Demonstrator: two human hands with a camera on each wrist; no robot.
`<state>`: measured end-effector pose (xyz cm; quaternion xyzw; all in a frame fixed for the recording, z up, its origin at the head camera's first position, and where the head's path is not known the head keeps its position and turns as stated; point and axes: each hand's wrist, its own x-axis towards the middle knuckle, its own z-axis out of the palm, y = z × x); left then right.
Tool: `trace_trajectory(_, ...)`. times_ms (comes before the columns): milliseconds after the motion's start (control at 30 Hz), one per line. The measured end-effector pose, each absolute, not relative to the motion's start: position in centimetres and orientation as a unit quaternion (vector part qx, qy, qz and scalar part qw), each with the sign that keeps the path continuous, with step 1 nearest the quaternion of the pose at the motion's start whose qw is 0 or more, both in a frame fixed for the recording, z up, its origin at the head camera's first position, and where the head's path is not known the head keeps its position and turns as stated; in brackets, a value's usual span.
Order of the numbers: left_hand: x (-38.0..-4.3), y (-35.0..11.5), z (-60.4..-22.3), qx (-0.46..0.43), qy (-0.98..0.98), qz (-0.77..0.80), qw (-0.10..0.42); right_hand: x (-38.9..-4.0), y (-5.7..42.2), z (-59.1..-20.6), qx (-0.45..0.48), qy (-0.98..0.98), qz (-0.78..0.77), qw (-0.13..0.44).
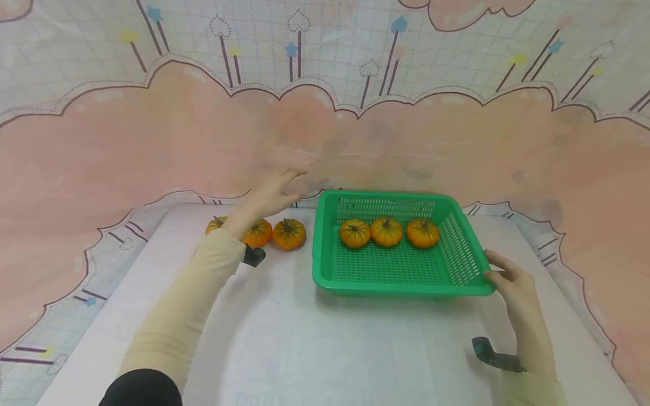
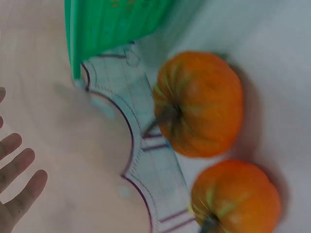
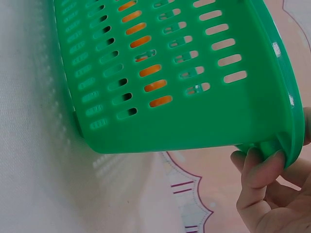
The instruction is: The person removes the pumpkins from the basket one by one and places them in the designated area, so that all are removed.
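Note:
A green plastic basket (image 1: pixel 396 288) stands on the white table with three small orange pumpkins (image 1: pixel 386 232) lined up inside it. My right hand (image 1: pixel 518 293) grips its near right corner. In the right wrist view the thumb and fingers (image 3: pixel 265 170) pinch the basket's rim. To the left of the basket, my left hand (image 1: pixel 269 194) is held in the air with fingers extended, above and behind a row of pumpkins (image 1: pixel 289 234). It touches none of them. My left wrist partly covers two of that row. Two pumpkins (image 2: pixel 199 104) also appear in the left wrist view, apart from the fingers.
A patterned cloth (image 1: pixel 355 146) with cloud shapes hangs behind the table and borders its sides. White table surface (image 1: pixel 345 349) stretches in front of the basket. Each wrist wears a dark strap mount, such as the one on the right wrist (image 1: pixel 495 355).

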<state>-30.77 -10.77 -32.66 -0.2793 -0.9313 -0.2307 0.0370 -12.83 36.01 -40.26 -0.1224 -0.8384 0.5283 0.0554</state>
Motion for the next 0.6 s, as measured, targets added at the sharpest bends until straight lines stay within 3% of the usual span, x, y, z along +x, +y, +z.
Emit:
trace_trajectory(367,-31.0,-5.2,-32.1,-0.367,-0.917,-0.144,0.057,-12.8,36.2,-40.1,-0.114,-0.839,0.528,0.057)
trace_trajectory(600,-30.9,-2.5,-32.3,-0.374,-0.923,-0.087,0.023,-12.8,36.1,-40.0,-0.114,-0.839,0.530,0.053)
